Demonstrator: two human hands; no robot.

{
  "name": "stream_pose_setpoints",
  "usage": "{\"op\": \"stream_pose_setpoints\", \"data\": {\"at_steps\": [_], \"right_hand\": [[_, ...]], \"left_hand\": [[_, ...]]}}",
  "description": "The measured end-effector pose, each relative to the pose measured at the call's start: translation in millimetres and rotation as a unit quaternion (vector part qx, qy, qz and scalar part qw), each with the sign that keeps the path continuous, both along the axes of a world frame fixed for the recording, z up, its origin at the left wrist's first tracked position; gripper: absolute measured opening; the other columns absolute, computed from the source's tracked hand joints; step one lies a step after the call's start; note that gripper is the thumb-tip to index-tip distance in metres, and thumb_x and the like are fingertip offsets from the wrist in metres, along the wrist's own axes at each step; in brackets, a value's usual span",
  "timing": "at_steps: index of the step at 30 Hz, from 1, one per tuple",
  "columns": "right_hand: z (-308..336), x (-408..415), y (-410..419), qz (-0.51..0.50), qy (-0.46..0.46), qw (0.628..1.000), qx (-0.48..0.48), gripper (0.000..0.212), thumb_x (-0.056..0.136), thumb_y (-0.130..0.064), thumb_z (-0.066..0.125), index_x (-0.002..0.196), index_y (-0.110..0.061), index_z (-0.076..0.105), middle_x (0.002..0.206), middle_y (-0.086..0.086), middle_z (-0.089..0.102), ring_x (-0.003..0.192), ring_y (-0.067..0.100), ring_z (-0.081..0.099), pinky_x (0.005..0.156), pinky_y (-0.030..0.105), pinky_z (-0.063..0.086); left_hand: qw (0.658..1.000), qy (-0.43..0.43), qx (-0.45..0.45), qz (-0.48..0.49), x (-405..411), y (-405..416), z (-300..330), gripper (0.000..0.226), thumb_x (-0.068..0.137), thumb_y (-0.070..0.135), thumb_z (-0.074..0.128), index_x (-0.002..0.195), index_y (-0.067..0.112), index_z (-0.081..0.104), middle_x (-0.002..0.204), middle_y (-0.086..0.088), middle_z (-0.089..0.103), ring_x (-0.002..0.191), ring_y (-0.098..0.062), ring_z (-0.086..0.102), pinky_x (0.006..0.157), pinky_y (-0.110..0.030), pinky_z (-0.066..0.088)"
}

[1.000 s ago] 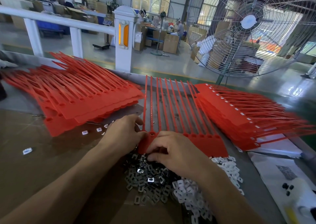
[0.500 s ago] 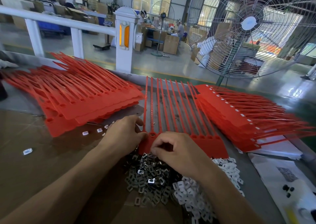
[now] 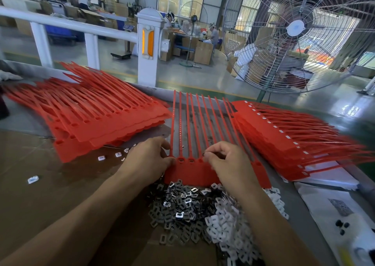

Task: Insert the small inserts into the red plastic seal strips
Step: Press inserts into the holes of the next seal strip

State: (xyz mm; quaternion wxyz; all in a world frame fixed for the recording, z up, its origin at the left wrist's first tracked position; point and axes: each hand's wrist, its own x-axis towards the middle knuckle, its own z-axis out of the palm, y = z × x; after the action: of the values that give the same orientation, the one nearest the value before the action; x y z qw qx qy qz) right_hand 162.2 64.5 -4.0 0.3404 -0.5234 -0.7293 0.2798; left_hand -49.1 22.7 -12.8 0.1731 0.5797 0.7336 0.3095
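At 6 o'clock, nearest, lies a heap of small grey metal and white plastic inserts (image 3: 203,215), partly hidden under the right forearm. Just beyond it, the red plastic comb-like seal strip sheet (image 3: 190,170) lies flat. The left hand (image 3: 148,160) pinches its left edge; the right hand (image 3: 227,162), fingers curled, presses something too small to identify. At 10 and 2 o'clock sit stacked red strips (image 3: 97,119), the right stack blurred.

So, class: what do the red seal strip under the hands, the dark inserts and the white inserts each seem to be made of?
Red seal strip: looks like moulded plastic, matt, with thin flexible tails.
Dark inserts: probably stamped metal, since the flat faces glint silver.
White inserts: seemingly plastic, opaque and dull, without glints.
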Motion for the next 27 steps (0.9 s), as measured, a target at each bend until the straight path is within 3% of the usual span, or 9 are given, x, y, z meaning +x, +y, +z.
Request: {"op": "stream_pose_setpoints", "data": {"at_steps": [3, 7, 12, 17, 21, 27], "right_hand": [[-2.0, -1.5, 5.6, -0.010, -0.042, 0.999, 0.001, 0.013, 0.100, -0.026, 0.068, 0.088, -0.029, 0.071, 0.092, -0.016, 0.068, 0.082, -0.007, 0.061, 0.060, 0.008, 0.041], [-6.8, -4.2, 12.3, -0.008, -0.105, 0.994, 0.011, 0.012, 0.102, -0.025, 0.064, 0.092, -0.027, 0.069, 0.107, -0.015, 0.059, 0.092, -0.005, 0.053, 0.072, 0.010, 0.035], [-9.6, -9.5, 14.3, -0.001, -0.144, 0.989, 0.017, 0.015, 0.102, -0.025, 0.063, 0.088, -0.029, 0.068, 0.108, -0.013, 0.056, 0.095, 0.002, 0.056, 0.088, 0.028, 0.047], [-8.1, -11.5, 14.1, 0.004, -0.159, 0.987, 0.021, 0.017, 0.101, -0.029, 0.064, 0.084, -0.030, 0.068, 0.107, -0.013, 0.055, 0.097, 0.008, 0.058, 0.092, 0.036, 0.051], [-8.6, -12.7, 13.8, -0.003, -0.166, 0.986, 0.026, 0.015, 0.099, -0.032, 0.067, 0.084, -0.032, 0.068, 0.105, -0.016, 0.054, 0.096, 0.006, 0.056, 0.089, 0.033, 0.049], [-11.3, -14.5, 13.8, -0.032, -0.150, 0.988, 0.031, 0.010, 0.095, -0.033, 0.072, 0.085, -0.032, 0.071, 0.105, -0.015, 0.059, 0.088, 0.001, 0.057, 0.074, 0.024, 0.047]], "left_hand": [[1.000, -0.001, 0.000, 0.000, -0.1, -0.2, -0.4, 0.035, 0.085, 0.042, 0.077, 0.116, 0.030, 0.066, 0.089, 0.015, 0.068, 0.087, -0.008, 0.065, 0.088, -0.037, 0.054], [1.000, -0.002, -0.001, 0.000, 0.0, 0.8, -0.5, 0.036, 0.085, 0.042, 0.078, 0.117, 0.030, 0.066, 0.089, 0.015, 0.068, 0.087, -0.008, 0.065, 0.088, -0.037, 0.055], [1.000, 0.000, 0.000, -0.002, -0.6, 1.4, -2.0, 0.037, 0.085, 0.043, 0.078, 0.117, 0.030, 0.066, 0.089, 0.015, 0.068, 0.085, -0.007, 0.065, 0.086, -0.036, 0.055], [1.000, 0.002, 0.002, -0.001, -0.7, 2.4, -3.0, 0.037, 0.084, 0.042, 0.078, 0.117, 0.030, 0.066, 0.089, 0.015, 0.068, 0.085, -0.008, 0.065, 0.085, -0.035, 0.055], [1.000, 0.009, 0.005, -0.001, -0.9, 2.7, -3.6, 0.037, 0.084, 0.043, 0.078, 0.117, 0.031, 0.066, 0.088, 0.016, 0.067, 0.085, -0.005, 0.064, 0.083, -0.033, 0.054], [1.000, 0.011, 0.004, -0.001, -0.6, 2.6, -4.1, 0.038, 0.084, 0.044, 0.078, 0.117, 0.031, 0.066, 0.090, 0.016, 0.067, 0.086, -0.007, 0.064, 0.085, -0.035, 0.055]]}}
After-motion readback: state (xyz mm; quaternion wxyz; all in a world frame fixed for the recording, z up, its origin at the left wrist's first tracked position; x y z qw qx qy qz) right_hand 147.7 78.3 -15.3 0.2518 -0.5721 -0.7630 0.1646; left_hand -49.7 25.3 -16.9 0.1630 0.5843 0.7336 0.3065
